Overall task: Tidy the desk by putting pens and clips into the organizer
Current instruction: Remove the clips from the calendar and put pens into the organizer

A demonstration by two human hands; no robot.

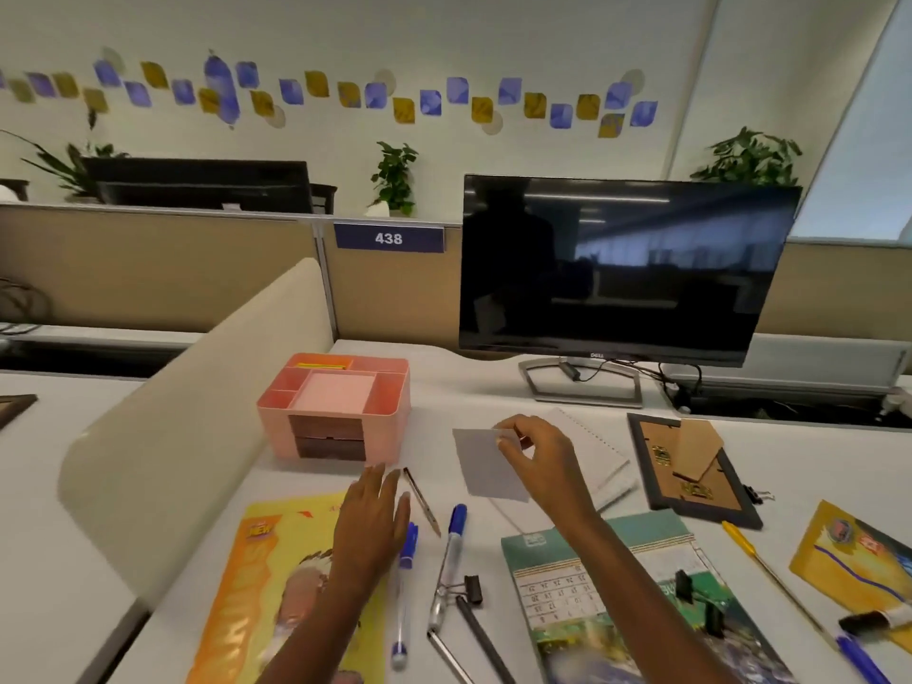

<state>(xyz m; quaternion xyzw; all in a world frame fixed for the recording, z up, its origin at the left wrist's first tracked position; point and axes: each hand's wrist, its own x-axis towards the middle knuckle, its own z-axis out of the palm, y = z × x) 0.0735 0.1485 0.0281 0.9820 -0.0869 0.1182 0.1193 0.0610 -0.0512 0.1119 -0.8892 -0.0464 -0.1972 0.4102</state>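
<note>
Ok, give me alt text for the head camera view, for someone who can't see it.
A person's right hand pinches a grey card above a cluttered white desk, while the left hand hovers flat beside a blue pen. A pink organizer stands behind, with more pens and a black binder clip scattered in front of a dark monitor.

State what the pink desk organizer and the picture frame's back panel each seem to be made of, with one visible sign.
The pink desk organizer looks like moulded plastic: smooth matte walls, rounded corners, uniform colour. The picture frame's brown back panel looks like fibreboard or thick card: flat, dull, with a fold-out stand of the same material.
</note>
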